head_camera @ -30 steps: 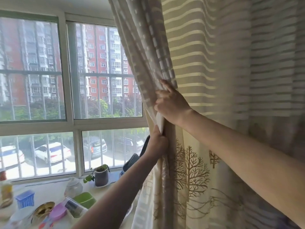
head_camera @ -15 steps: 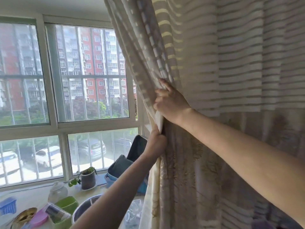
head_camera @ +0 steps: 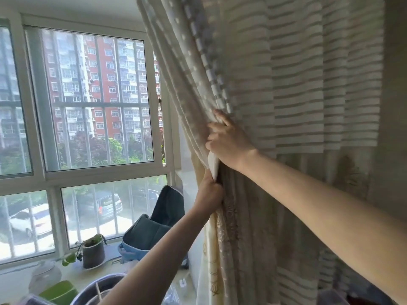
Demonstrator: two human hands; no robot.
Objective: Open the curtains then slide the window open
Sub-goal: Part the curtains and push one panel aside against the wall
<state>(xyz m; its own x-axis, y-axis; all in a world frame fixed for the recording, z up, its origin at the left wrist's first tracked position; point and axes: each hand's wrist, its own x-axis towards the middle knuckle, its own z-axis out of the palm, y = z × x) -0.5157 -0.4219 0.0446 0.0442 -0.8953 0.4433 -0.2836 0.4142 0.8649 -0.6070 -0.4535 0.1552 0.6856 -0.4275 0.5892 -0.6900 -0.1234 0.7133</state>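
Both hands are closed on the leading edge of the curtain (head_camera: pixel 286 106), which hangs bunched on the right side of the view. The right hand (head_camera: pixel 229 139) grips a gathered fistful of folds from the room side, fingers wrapped round the front of the bundle. Just below it, almost touching, the left hand (head_camera: pixel 209 194) is clenched on the same edge, where a pale lining shows between the two fists.

The fabric looks light and soft: it drapes in loose pleats and gives under the grip. It should slide along its rail with little effort, but a pull on one thin fold would likely stretch it rather than move it. A full handful at the edge, as held here, seems the sound place to take it.

The window (head_camera: pixel 97 102) stands to the left, well apart from both hands, uncovered across most of its width. Its sliding sash looks rigid and heavier than the cloth. A small catch (head_camera: pixel 159 101) shows on the right upright of the frame, near the curtain's edge, and that upright is probably where a hand should push.

On the surface below sit a potted plant (head_camera: pixel 93 252) and a blue bag (head_camera: pixel 154 227), close enough to be knocked by swinging cloth.
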